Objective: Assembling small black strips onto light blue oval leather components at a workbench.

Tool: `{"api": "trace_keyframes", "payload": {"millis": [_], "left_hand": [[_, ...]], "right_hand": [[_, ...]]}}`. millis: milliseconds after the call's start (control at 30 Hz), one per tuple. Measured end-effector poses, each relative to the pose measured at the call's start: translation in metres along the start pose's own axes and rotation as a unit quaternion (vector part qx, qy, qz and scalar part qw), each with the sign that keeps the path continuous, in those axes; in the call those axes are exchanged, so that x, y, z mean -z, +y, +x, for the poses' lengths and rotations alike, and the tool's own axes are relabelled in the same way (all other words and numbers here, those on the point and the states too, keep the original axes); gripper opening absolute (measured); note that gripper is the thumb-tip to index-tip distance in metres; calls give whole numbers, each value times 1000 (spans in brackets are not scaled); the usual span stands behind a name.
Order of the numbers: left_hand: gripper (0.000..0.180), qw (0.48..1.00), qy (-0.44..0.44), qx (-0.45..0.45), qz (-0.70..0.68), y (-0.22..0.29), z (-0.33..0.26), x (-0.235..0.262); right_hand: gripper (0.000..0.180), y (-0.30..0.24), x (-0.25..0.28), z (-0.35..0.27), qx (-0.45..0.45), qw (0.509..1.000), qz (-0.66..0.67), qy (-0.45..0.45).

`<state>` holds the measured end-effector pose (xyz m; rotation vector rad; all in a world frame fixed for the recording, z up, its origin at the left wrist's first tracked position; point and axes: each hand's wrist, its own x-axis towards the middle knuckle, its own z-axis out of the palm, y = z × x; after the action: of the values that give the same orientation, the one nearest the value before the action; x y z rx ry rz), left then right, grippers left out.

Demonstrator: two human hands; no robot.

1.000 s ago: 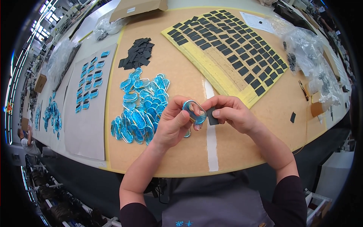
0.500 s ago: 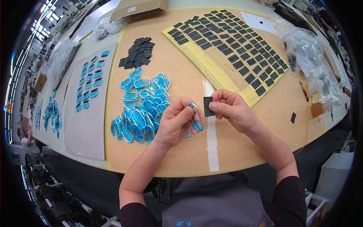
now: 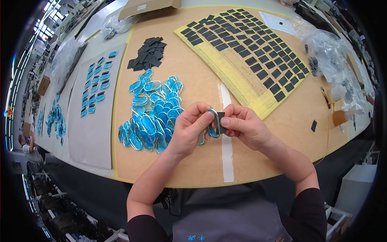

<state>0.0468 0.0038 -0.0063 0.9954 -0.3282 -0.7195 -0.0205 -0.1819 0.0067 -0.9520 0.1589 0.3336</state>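
Note:
Pinched in my left hand (image 3: pixel 193 126) is an oval blue piece with a clear rim (image 3: pixel 213 128), held on edge above the table. My right hand (image 3: pixel 244 126) grips a small black rectangular patch (image 3: pixel 221 117) between thumb and fingers. The patch meets the oval piece and partly passes behind its rim; how far it reaches inside is hidden. Just left of my left hand lies a heap of similar blue oval pieces (image 3: pixel 150 117). Beyond that heap is a pile of loose black patches (image 3: pixel 147 54).
A yellow-edged board (image 3: pixel 225 66) with rows of black patches lies at the far right. On the left, a grey sheet (image 3: pixel 94 133) carries blue ovals bearing dark patches. Plastic bags (image 3: pixel 334 52), a tape roll (image 3: pixel 338 117) and a stray black patch (image 3: pixel 313 126) are at the right.
My hands have come together, closing the gap between the black patch and the blue oval piece. The oval piece has turned slightly, and the patch now touches it.

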Motion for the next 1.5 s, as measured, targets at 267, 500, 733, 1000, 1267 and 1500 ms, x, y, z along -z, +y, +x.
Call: {"api": "trace_keyframes", "payload": {"millis": [267,500,733,1000,1267,1500], "left_hand": [[14,999,-27,12,-38,0,-1,-1],[14,999,-23,-4,-30,-4,-1,-1],[14,999,-22,-23,-2,-4,-1,-2],[11,998,-34,-43,25,-6,0,-3],[11,997,-55,-52,15,-11,0,-5],[10,996,-76,-45,15,-13,-1,-8]], "right_hand": [[13,-4,7,2,26,997,-45,-59],[15,-3,4,1,39,996,-47,-63],[16,-4,7,0,35,996,-72,-42],[17,-11,8,0,16,995,-72,-63],[19,-16,6,-1,38,991,-100,-82],[22,-19,7,-3,34,988,-121,-88]]}}
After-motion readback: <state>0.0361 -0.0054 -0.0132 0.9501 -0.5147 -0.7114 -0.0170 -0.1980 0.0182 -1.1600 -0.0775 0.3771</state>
